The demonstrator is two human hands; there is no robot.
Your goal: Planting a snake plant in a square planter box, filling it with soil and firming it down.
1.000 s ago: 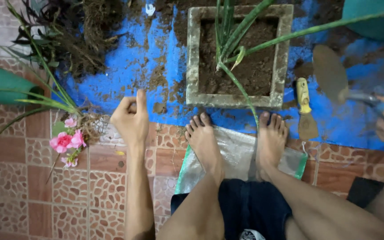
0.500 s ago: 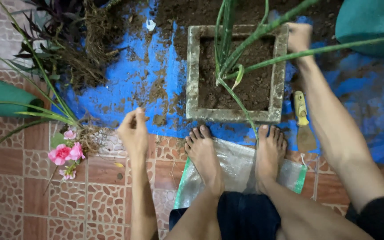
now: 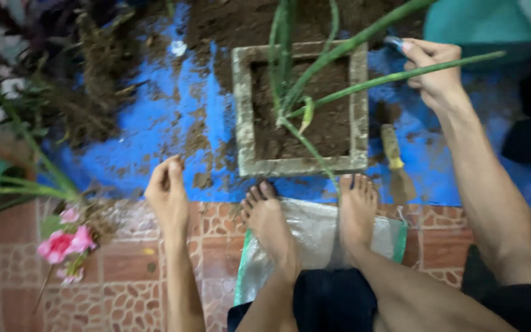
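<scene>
My right hand (image 3: 434,74) is stretched out past the far right corner of a square concrete pot (image 3: 241,110). It is closed around the blue-grey handle of a trowel (image 3: 393,42), whose blade I cannot see. The pot holds brown soil and a green plant with long thin leaves (image 3: 339,52) that lean right across my right hand. My left hand (image 3: 167,190) rests on its edge at the border of the blue tarp (image 3: 149,129), left of the pot. Its fingers are loosely curled and it holds nothing.
A yellow-handled scraper (image 3: 391,150) lies right of the pot. Loose soil and uprooted plants (image 3: 75,80) cover the tarp's far left. Pink flowers (image 3: 62,243) lie on the tiles at left. My bare feet rest on a plastic sack (image 3: 314,227). A teal pot (image 3: 474,24) stands far right.
My right hand swung in from the right edge with the trowel and now sits beyond the pot's far right corner. My left hand slid slightly down and left. The view shifted.
</scene>
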